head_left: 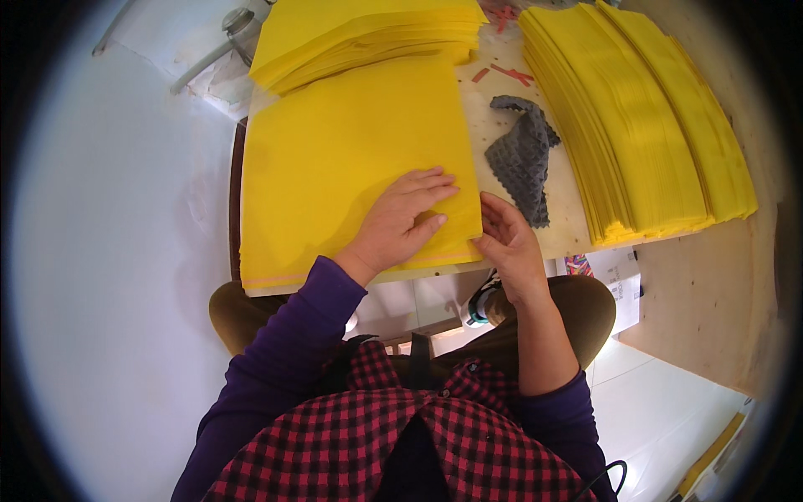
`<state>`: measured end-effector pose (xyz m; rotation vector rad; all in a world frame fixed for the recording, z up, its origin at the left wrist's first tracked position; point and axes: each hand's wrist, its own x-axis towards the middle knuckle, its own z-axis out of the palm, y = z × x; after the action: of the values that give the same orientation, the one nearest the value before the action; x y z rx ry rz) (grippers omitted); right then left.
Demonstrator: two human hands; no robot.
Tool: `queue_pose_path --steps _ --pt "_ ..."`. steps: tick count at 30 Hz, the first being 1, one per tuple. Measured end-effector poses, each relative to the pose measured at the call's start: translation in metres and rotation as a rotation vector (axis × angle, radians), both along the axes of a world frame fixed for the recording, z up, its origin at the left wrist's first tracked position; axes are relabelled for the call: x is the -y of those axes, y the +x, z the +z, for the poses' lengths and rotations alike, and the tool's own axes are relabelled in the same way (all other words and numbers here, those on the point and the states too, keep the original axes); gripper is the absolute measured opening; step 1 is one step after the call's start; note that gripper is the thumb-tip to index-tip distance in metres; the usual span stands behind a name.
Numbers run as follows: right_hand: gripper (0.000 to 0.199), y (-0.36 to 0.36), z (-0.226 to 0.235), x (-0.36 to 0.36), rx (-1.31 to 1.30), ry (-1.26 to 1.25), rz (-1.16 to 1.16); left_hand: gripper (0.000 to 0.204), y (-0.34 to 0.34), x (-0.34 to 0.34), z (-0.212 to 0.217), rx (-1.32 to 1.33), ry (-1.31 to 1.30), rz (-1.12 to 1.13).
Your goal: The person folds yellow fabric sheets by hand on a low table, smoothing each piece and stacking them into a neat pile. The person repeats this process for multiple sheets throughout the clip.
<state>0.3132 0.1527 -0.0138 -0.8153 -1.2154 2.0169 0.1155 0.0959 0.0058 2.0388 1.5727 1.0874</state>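
Observation:
A large yellow fabric sheet (335, 142) lies flat before me, with a thin pinkish strip along its near edge. My left hand (401, 213) rests palm down on it near the right side, fingers stretched out. At the sheet's near right corner is my right hand (508, 247), its thumb and curled fingers closing on the edge; the fabric between them is barely visible. A crumpled dark grey cloth (523, 159) with a zigzag edge lies just beyond my right hand.
A yellow fabric stack (360, 38) sits at the far side, overlapping the sheet's back. More folded yellow stacks (627, 125) fill the right of the wooden table (573, 238). Red scraps (510, 74) lie between them. A white wall (125, 251) stands left; a wooden panel (703, 284) stands right.

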Motion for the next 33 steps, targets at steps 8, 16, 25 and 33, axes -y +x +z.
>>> queue_pose_path --steps 8,16,25,33 --pt "0.060 -0.007 -0.012 0.000 0.163 0.321 -0.047 0.034 -0.002 -0.001 -0.002 -0.003 0.016 -0.007" --pt "0.062 -0.008 0.000 0.003 0.510 0.807 -0.180 0.034 -0.002 -0.001 -0.003 0.037 0.004 -0.002" --pt "0.024 -0.017 0.016 -0.009 0.451 1.123 -0.195 0.040 -0.009 0.003 0.002 0.032 0.000 -0.080" --pt "0.014 -0.034 0.034 -0.030 0.383 1.200 -0.124 0.039 -0.009 0.000 -0.010 0.036 -0.023 -0.008"
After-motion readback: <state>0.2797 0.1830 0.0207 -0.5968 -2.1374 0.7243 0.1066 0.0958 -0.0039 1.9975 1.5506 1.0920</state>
